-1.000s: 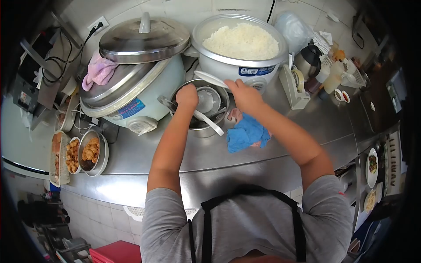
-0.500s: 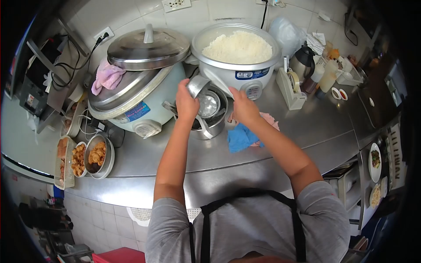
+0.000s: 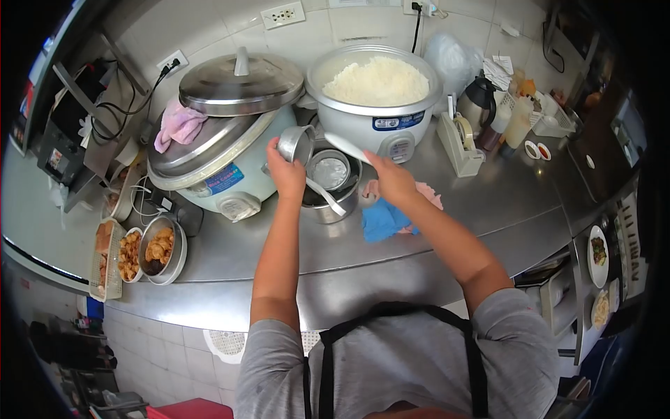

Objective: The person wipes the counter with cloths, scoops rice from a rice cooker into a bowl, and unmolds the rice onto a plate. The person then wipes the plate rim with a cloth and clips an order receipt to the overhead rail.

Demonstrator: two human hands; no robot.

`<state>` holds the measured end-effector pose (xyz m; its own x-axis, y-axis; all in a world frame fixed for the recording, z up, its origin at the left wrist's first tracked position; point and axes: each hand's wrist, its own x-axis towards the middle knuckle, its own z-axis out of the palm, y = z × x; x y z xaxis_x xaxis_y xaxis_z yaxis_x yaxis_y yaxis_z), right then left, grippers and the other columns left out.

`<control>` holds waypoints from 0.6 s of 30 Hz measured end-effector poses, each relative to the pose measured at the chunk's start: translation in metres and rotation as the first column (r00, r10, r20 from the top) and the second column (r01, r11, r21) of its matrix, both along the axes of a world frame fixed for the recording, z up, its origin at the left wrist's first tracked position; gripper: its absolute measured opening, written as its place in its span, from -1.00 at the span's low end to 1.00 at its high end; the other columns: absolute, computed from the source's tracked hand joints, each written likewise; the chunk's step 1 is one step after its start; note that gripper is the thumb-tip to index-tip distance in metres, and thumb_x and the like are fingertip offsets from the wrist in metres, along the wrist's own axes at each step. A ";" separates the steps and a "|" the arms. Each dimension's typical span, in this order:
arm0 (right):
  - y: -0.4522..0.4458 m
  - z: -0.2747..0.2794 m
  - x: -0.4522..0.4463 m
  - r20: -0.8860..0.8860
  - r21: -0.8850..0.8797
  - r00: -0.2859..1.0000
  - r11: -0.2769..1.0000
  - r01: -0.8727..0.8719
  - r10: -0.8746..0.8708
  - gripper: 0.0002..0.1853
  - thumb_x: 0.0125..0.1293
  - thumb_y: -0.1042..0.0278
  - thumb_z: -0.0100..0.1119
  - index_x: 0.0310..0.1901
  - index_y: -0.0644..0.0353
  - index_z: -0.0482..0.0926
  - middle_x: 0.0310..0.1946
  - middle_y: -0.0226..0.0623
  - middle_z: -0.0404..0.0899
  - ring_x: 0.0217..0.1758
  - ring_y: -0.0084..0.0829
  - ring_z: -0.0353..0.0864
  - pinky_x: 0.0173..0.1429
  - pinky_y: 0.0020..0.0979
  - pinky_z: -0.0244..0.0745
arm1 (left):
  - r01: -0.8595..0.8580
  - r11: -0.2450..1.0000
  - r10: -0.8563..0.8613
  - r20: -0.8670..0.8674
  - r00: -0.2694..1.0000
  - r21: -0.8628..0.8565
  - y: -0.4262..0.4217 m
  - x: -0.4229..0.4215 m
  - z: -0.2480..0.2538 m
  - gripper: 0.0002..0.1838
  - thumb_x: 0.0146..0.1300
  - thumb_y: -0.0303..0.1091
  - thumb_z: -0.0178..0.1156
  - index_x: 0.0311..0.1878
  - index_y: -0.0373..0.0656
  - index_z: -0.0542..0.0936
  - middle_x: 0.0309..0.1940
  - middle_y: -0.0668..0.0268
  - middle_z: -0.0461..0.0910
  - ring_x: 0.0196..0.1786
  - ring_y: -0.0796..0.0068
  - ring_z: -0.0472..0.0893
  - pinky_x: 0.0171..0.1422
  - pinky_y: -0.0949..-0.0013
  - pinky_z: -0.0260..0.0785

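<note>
My left hand point(image 3: 287, 173) grips a small metal bowl point(image 3: 299, 144), tilted with its hollow side to the right. In my right hand point(image 3: 392, 179) is a white rice paddle point(image 3: 345, 146), its blade pointing up and left toward the bowl but apart from it. Below both stands a metal pot point(image 3: 333, 211) with another small metal bowl point(image 3: 329, 172) and a white-handled utensil point(image 3: 326, 196) in it. Just behind is an uncovered rice cooker point(image 3: 377, 124) heaped with white rice point(image 3: 379, 82).
A second rice cooker point(image 3: 241, 167) at left carries a large lid point(image 3: 241, 80) and a pink cloth point(image 3: 180, 124). Blue cloth point(image 3: 384, 220) lies right of the pot. Bowls of fried food point(image 3: 159, 244) sit far left; a tape dispenser point(image 3: 458, 145) and bottles point(image 3: 518, 120) stand right.
The small bowl in my left hand has moved left and slightly down, away from over the pot, and turned. The rice paddle has swung to point further left. The view has shifted slightly.
</note>
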<state>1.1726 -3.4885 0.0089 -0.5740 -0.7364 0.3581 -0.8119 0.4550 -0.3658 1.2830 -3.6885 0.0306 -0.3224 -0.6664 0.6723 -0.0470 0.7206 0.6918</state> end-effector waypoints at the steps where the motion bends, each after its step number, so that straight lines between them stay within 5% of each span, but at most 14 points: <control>1: 0.000 0.015 0.004 -0.034 -0.028 0.999 0.999 0.028 -0.029 -0.37 -0.02 0.53 -0.01 0.16 -0.13 0.20 -0.34 -0.18 0.37 -0.31 -0.12 0.48 -0.24 -0.19 0.38 | -0.006 1.000 0.006 0.025 1.000 0.013 -0.002 0.001 0.001 -0.43 -0.21 -0.67 0.02 0.03 -0.31 0.26 -0.06 -0.02 0.34 0.04 0.00 0.32 0.15 0.20 0.13; 5: -0.011 0.052 0.006 -0.140 -0.083 0.990 0.996 0.017 -0.028 -0.25 -0.08 0.49 0.11 0.22 -0.20 0.13 -0.31 -0.18 0.37 -0.26 -0.14 0.46 -0.21 -0.17 0.35 | -0.020 0.998 0.015 0.081 0.997 0.052 0.004 0.003 0.006 -0.44 -0.18 -0.67 -0.01 0.04 -0.33 0.24 -0.05 -0.04 0.34 0.05 -0.01 0.32 0.16 0.20 0.12; 9: -0.005 0.026 0.006 -0.362 0.238 0.926 0.971 -0.015 0.103 -0.37 0.01 0.46 0.01 0.18 -0.26 0.22 -0.40 -0.28 0.35 -0.37 -0.30 0.47 -0.34 -0.30 0.34 | -0.017 0.990 0.016 0.009 1.000 0.142 0.006 0.005 0.014 -0.45 -0.18 -0.67 -0.02 0.03 -0.33 0.25 -0.06 -0.04 0.34 0.05 -0.01 0.33 0.16 0.20 0.13; 12: -0.004 0.044 0.009 -0.334 0.121 0.942 0.991 0.063 -0.019 -0.40 0.05 0.47 -0.06 0.18 -0.25 0.22 -0.39 -0.29 0.35 -0.37 -0.29 0.46 -0.34 -0.29 0.33 | -0.079 0.997 0.078 0.070 0.995 0.013 0.002 0.008 0.018 -0.46 -0.18 -0.68 0.00 0.01 -0.32 0.26 -0.07 -0.04 0.35 0.04 -0.01 0.33 0.14 0.19 0.14; 13: -0.010 0.049 0.005 -0.358 -0.085 0.933 0.996 0.007 -0.037 -0.40 0.06 0.46 -0.07 0.19 -0.25 0.20 -0.39 -0.28 0.34 -0.38 -0.30 0.44 -0.34 -0.28 0.32 | -0.086 0.996 0.088 0.088 0.992 -0.028 0.000 0.009 0.015 -0.46 -0.19 -0.68 0.00 0.01 -0.32 0.27 -0.07 -0.04 0.35 0.03 -0.01 0.33 0.14 0.19 0.15; 16: -0.016 0.060 0.008 -0.453 -0.174 0.891 0.978 -0.112 0.021 -0.39 0.05 0.48 -0.07 0.19 -0.24 0.20 -0.39 -0.28 0.33 -0.42 -0.30 0.43 -0.36 -0.28 0.33 | -0.098 0.987 0.111 0.107 0.988 -0.124 0.011 0.010 0.020 -0.45 -0.20 -0.69 0.02 0.00 -0.32 0.28 -0.11 -0.03 0.36 0.00 -0.02 0.34 0.12 0.18 0.16; 18: -0.008 0.038 0.007 -0.430 0.107 0.901 0.994 -0.016 0.061 -0.36 0.04 0.43 -0.03 0.21 -0.22 0.15 -0.37 -0.26 0.36 -0.39 -0.28 0.46 -0.37 -0.31 0.36 | -0.119 0.975 0.138 0.094 0.986 -0.186 0.021 0.013 0.024 -0.44 -0.22 -0.69 0.02 0.00 -0.31 0.28 -0.13 -0.02 0.36 -0.02 -0.03 0.34 0.11 0.18 0.16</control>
